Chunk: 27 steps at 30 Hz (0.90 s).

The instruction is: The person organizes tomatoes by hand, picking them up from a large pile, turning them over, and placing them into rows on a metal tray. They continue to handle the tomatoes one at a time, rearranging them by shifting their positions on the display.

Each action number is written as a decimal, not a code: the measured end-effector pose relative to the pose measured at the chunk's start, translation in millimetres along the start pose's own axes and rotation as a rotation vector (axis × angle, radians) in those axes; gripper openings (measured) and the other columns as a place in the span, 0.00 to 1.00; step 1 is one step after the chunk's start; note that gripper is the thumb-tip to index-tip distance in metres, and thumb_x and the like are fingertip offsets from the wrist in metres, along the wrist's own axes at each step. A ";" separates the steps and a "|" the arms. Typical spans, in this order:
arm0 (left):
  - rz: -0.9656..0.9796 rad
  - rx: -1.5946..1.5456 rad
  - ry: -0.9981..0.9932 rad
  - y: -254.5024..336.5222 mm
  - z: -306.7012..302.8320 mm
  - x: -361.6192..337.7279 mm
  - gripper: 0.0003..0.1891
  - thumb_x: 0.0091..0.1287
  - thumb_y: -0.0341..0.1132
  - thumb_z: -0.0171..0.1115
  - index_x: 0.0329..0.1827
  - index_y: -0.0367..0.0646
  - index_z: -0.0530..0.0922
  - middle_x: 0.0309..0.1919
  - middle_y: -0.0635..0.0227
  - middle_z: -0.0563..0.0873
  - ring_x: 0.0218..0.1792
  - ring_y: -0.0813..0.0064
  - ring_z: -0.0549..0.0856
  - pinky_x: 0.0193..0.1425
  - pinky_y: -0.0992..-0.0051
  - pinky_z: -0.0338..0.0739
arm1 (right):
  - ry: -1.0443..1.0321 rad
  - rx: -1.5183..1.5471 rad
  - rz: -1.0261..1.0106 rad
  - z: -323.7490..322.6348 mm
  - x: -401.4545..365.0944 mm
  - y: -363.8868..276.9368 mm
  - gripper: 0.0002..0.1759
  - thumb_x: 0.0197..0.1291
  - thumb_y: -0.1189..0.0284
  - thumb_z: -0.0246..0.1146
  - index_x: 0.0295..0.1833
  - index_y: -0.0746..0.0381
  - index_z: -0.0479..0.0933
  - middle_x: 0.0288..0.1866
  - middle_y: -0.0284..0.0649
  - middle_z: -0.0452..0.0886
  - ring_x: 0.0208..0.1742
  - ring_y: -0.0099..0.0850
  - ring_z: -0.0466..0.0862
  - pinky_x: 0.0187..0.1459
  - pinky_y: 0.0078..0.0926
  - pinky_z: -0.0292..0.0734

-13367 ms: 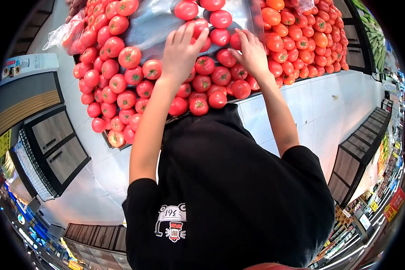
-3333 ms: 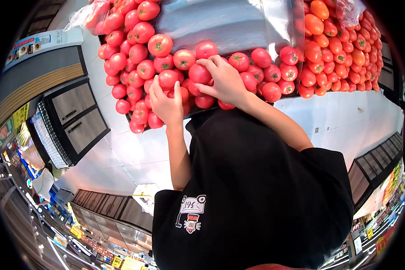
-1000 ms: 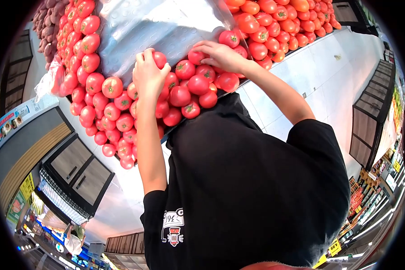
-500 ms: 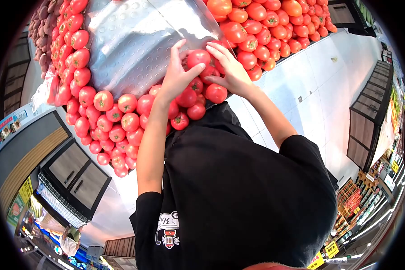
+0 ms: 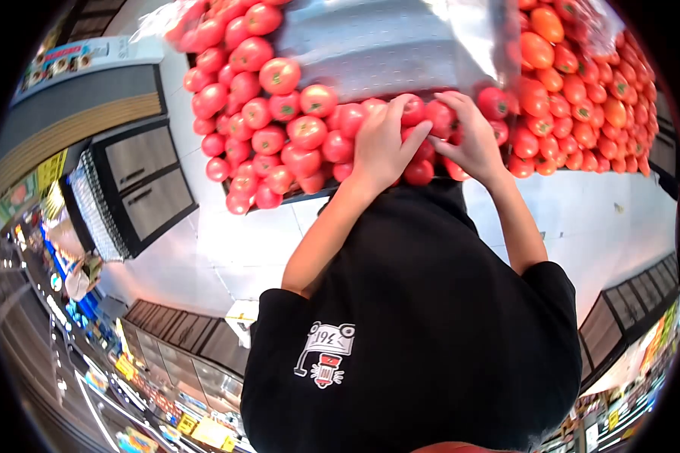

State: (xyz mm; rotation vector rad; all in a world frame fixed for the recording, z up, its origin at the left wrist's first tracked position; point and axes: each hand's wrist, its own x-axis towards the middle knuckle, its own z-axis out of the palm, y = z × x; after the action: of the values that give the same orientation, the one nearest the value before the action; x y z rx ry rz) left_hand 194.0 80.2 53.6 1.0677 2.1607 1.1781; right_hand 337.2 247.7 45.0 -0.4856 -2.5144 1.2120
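Note:
Red tomatoes lie heaped along the near edge of the display in front of me. My left hand (image 5: 385, 145) curves over the pile, with a tomato (image 5: 413, 111) between its thumb and fingers. Close beside it, my right hand (image 5: 472, 143) is curled around another tomato (image 5: 440, 118). The two thumbs point toward each other, apart by a small gap. Below the hands, a further tomato (image 5: 418, 173) rests at the edge. Some fingertips are partly hidden among the fruit.
Behind the hands is a silvery dimpled liner (image 5: 370, 45). More tomatoes (image 5: 307, 132) are stacked at left, and orange-red tomatoes (image 5: 574, 90) sit beyond a clear divider (image 5: 506, 68) at right. A plastic bag (image 5: 170, 19) lies far left. A dark cabinet (image 5: 140, 177) stands on the pale floor.
The view has turned, so the display now lies straight ahead. Both hands stay at the near-edge tomatoes; the right hand's fingers have curled closer around a tomato.

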 end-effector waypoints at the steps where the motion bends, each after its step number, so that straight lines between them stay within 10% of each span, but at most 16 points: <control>1: 0.049 0.304 0.091 -5.1 -15.1 -8.5 0.30 0.73 0.47 0.78 0.71 0.39 0.82 0.62 0.48 0.88 0.67 0.48 0.86 0.74 0.51 0.79 | 0.019 -0.014 -0.017 3.4 0.9 1.2 0.41 0.60 0.68 0.83 0.77 0.60 0.77 0.73 0.49 0.83 0.72 0.52 0.86 0.70 0.44 0.84; 4: 0.059 0.844 0.323 -40.7 -41.4 -35.9 0.33 0.67 0.49 0.82 0.72 0.44 0.84 0.71 0.50 0.82 0.74 0.45 0.79 0.78 0.45 0.73 | 0.042 0.030 0.042 11.0 3.8 0.7 0.39 0.63 0.67 0.83 0.78 0.61 0.76 0.72 0.49 0.83 0.72 0.52 0.86 0.71 0.44 0.84; 18: -0.419 0.386 0.264 -72.3 -88.8 -44.4 0.35 0.68 0.49 0.81 0.77 0.51 0.83 0.68 0.56 0.84 0.65 0.49 0.87 0.70 0.53 0.83 | -0.082 -0.139 -0.104 79.7 92.9 9.6 0.35 0.64 0.69 0.80 0.76 0.55 0.78 0.72 0.46 0.81 0.70 0.52 0.85 0.68 0.46 0.86; 27: -0.145 0.238 0.322 -45.6 -104.2 -21.1 0.38 0.65 0.33 0.84 0.79 0.44 0.79 0.71 0.51 0.78 0.69 0.48 0.85 0.72 0.56 0.84 | -0.242 -0.051 -0.137 97.8 99.7 3.3 0.40 0.65 0.79 0.76 0.83 0.54 0.74 0.81 0.48 0.76 0.77 0.53 0.81 0.74 0.44 0.82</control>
State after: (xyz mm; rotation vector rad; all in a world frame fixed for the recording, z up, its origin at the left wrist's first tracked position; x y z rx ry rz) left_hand 116.0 -3.4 70.8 0.8391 2.6330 1.1075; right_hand 208.1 224.8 -3.3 -0.1825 -2.7337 1.2218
